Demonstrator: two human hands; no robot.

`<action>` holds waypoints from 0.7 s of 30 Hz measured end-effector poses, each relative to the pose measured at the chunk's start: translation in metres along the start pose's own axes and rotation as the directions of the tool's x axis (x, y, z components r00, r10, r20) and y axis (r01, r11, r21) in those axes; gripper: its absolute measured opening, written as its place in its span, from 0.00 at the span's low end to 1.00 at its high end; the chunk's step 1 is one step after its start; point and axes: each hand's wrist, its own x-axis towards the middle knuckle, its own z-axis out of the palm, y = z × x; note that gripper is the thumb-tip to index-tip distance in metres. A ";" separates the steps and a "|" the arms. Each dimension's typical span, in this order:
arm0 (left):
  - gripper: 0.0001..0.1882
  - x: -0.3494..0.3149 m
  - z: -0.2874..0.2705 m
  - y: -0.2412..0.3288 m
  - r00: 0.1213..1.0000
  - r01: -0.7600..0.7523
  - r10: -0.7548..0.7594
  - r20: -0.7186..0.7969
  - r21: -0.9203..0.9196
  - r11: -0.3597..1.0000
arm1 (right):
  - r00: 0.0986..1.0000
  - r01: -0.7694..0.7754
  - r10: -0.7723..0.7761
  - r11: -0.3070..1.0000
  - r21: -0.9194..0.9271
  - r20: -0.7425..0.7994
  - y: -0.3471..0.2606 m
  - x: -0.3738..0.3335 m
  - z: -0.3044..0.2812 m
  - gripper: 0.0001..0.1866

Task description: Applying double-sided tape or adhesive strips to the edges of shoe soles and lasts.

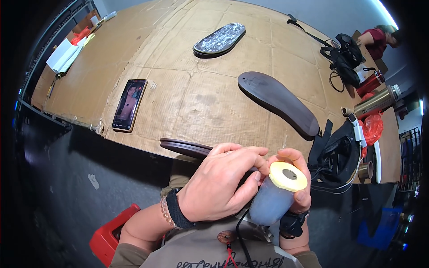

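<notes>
My right hand (300,172) is wrapped around a translucent bluish-white roll (269,203). The roll looks like plastic film, and its yellow end with a dark centre hole faces up. Bent over beside it, my left hand (221,183) has its thumb and fingers drawn together near the roll's yellow rim. What its fingertips pinch is hidden. Beneath that hand a dark brown shoe sole (185,147) sticks out at the table's near edge, mostly covered. Another dark brown sole (279,100) lies on the table ahead. Farther back rests a sole with a shiny, film-like top (221,39).
A phone (129,105) with a lit screen lies left on the cardboard-covered table (187,98). On the right are a black bag (337,154), a red plastic bag (373,127), cables, a steel flask (377,102) and a red bottle (370,84). A person (377,41) is at the far right.
</notes>
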 end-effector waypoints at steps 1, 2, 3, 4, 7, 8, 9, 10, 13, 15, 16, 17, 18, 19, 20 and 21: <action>0.08 0.000 0.000 0.000 1.000 0.014 -0.014 0.016 -0.012 1.000 | 1.000 0.007 -0.007 1.000 -0.025 -0.009 -0.001 0.001 0.001 0.50; 0.08 0.000 -0.001 0.000 1.000 0.016 -0.016 0.014 -0.012 1.000 | 1.000 0.005 -0.005 1.000 -0.025 -0.008 -0.001 0.001 0.001 0.50; 0.07 0.000 -0.001 0.000 1.000 0.028 -0.028 0.010 -0.021 0.999 | 1.000 0.017 -0.017 0.999 -0.044 -0.007 -0.002 0.002 0.002 0.50; 0.06 0.001 -0.002 0.001 0.999 0.040 -0.039 0.006 -0.030 0.999 | 1.000 0.029 -0.029 0.998 -0.063 -0.005 -0.002 0.002 0.002 0.50; 0.04 0.003 -0.004 0.004 0.998 0.064 -0.064 0.004 -0.089 0.994 | 1.000 0.031 -0.030 0.995 -0.098 0.008 -0.003 0.002 0.001 0.49; 0.04 0.004 -0.004 0.004 0.998 0.066 -0.065 0.006 -0.090 0.994 | 1.000 0.029 -0.029 0.995 -0.097 0.006 -0.002 0.002 0.001 0.49; 0.04 0.004 -0.004 0.004 0.998 0.070 -0.070 0.005 -0.097 0.993 | 0.999 0.045 -0.044 0.993 -0.112 0.008 -0.001 0.003 0.000 0.49; 0.04 0.005 -0.004 0.004 0.997 0.075 -0.075 0.004 -0.104 0.992 | 0.998 0.061 -0.060 0.990 -0.126 0.011 -0.001 0.003 -0.001 0.49; 0.05 0.005 -0.004 0.002 0.998 0.064 -0.063 0.012 -0.101 0.993 | 0.999 0.051 -0.050 0.993 -0.111 0.010 -0.001 0.004 -0.002 0.49; 0.04 0.005 -0.004 0.002 0.998 0.066 -0.065 0.008 -0.092 0.994 | 0.999 0.053 -0.052 0.993 -0.110 0.007 -0.001 0.004 -0.002 0.49; 0.04 0.005 -0.004 0.002 0.998 0.066 -0.066 0.003 -0.084 0.994 | 0.998 0.056 -0.056 0.992 -0.111 0.004 -0.001 0.004 -0.002 0.49; 0.04 0.005 -0.004 0.002 0.998 0.068 -0.068 0.004 -0.085 0.994 | 0.999 0.054 -0.054 0.992 -0.110 0.003 -0.002 0.004 -0.001 0.49; 0.04 0.005 -0.004 0.002 0.998 0.069 -0.069 0.000 -0.067 0.995 | 0.999 0.036 -0.039 0.995 -0.094 -0.029 -0.003 0.003 0.001 0.49; 0.04 0.005 -0.004 0.002 0.997 0.070 -0.071 -0.003 -0.051 0.996 | 0.998 0.018 -0.023 0.997 -0.077 -0.062 -0.004 0.001 0.002 0.49; 0.04 0.005 -0.003 0.001 0.997 0.071 -0.071 0.000 -0.053 0.996 | 0.998 0.017 -0.022 0.997 -0.078 -0.066 -0.005 0.000 0.003 0.49; 0.04 0.004 -0.002 0.000 0.997 0.067 -0.068 -0.026 -0.015 0.998 | 0.993 0.025 -0.040 0.991 -0.129 -0.110 -0.006 -0.002 0.003 0.50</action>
